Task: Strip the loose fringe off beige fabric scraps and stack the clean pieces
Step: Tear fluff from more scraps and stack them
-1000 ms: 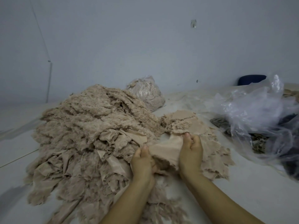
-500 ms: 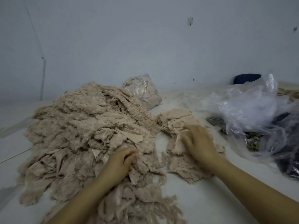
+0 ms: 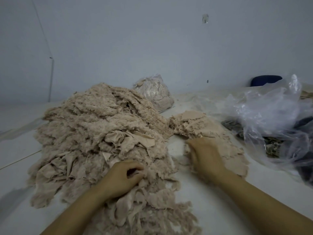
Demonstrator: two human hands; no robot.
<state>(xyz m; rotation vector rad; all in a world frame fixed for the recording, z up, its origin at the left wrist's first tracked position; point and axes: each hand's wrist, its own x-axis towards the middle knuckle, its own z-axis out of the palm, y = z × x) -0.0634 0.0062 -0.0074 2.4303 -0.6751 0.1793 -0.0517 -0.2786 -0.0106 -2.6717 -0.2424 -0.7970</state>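
Note:
A big heap of fringed beige scraps (image 3: 94, 133) covers the left and middle of the white surface. A lower stack of cleaner beige pieces (image 3: 199, 126) lies to its right. My left hand (image 3: 122, 177) sits on the near edge of the big heap, fingers curled into the scraps and pinching some fabric. My right hand (image 3: 206, 155) lies palm down on the near part of the stack, blurred; its fingers look flat on the cloth.
A clear bag stuffed with beige fringe (image 3: 154, 94) stands behind the heap. Crumpled clear plastic bags (image 3: 271, 112) with dark and patterned cloth fill the right side. A blue object (image 3: 265, 80) sits by the wall. White surface (image 3: 203, 200) shows between my arms.
My hands have split from the one piece they held together. The right laid it on the stack and slid back toward me; the left dropped onto the heap and closed its fingers in the scraps.

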